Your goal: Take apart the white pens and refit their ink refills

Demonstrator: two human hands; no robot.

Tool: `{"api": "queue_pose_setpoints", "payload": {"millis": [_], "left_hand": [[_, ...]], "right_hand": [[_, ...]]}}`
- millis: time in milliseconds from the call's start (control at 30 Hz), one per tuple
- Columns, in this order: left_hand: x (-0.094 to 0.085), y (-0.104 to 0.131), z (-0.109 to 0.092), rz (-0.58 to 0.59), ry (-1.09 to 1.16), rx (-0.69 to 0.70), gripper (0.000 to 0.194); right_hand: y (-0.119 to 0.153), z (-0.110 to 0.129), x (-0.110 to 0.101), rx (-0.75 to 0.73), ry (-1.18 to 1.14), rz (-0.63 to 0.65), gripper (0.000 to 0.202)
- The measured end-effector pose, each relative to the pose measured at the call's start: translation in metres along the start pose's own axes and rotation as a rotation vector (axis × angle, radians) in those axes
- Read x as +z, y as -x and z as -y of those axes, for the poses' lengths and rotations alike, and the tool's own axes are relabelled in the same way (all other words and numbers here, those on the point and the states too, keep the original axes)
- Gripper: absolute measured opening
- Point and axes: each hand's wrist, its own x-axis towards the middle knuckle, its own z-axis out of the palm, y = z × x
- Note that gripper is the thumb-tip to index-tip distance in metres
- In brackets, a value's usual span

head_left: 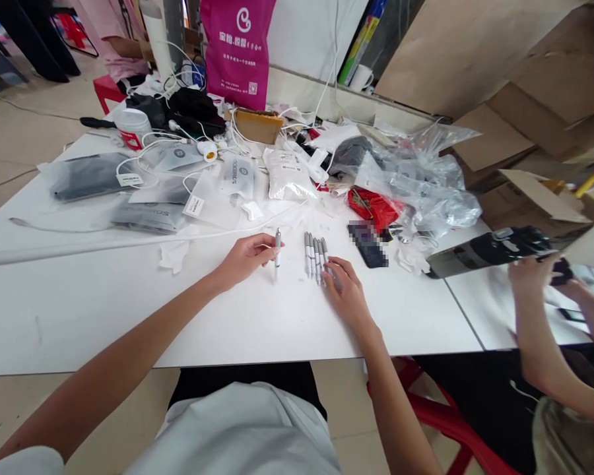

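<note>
My left hand (250, 256) pinches a white and grey pen (278, 254) between thumb and fingers, holding it roughly upright just over the white table (237, 323). To its right, several similar pens (313, 258) lie side by side in a row, grey ends pointing away from me. My right hand (345, 289) is at the right side of this row, fingers apart, with its fingertips touching the outermost pen. A dark phone (369, 244) lies a little beyond that hand.
Plastic-wrapped packages (151, 214), cables and a red bag (376, 208) crowd the table's far side. A white cable cover strip (103, 245) crosses at left. On the right are a dark bottle (490, 251), cardboard boxes (529, 194) and another person's hands (532, 274).
</note>
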Motion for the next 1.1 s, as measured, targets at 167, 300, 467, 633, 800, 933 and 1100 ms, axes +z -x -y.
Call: {"api": "queue_pose_setpoints", "payload": {"millis": [167, 300, 467, 633, 800, 933, 1100], "left_hand": [[-0.001, -0.001, 0.0, 0.049, 0.22, 0.035, 0.031], [-0.002, -0.001, -0.001, 0.039, 0.28, 0.035, 0.032], [0.0, -0.001, -0.001, -0.037, 0.367, 0.011, 0.04], [-0.007, -0.003, 0.002, -0.138, 0.075, 0.094, 0.042], [-0.027, -0.007, 0.005, -0.232, -0.286, 0.154, 0.041], [-0.037, -0.011, 0.009, -0.241, -0.389, 0.196, 0.035], [-0.03, -0.008, 0.009, -0.224, -0.511, 0.165, 0.037]], "right_hand": [[-0.002, -0.004, 0.001, 0.066, 0.046, 0.009, 0.04], [-0.008, 0.0, -0.001, 0.037, 0.117, -0.016, 0.043], [-0.038, 0.042, -0.002, -0.103, -0.126, -0.008, 0.044], [-0.092, 0.086, 0.008, -0.025, -0.369, 0.32, 0.042], [-0.123, 0.088, 0.026, -0.16, -0.301, 0.461, 0.043], [-0.116, 0.071, 0.044, -0.174, -0.324, 0.288, 0.034], [-0.107, 0.06, 0.052, 0.068, -0.717, 0.107, 0.029]]}}
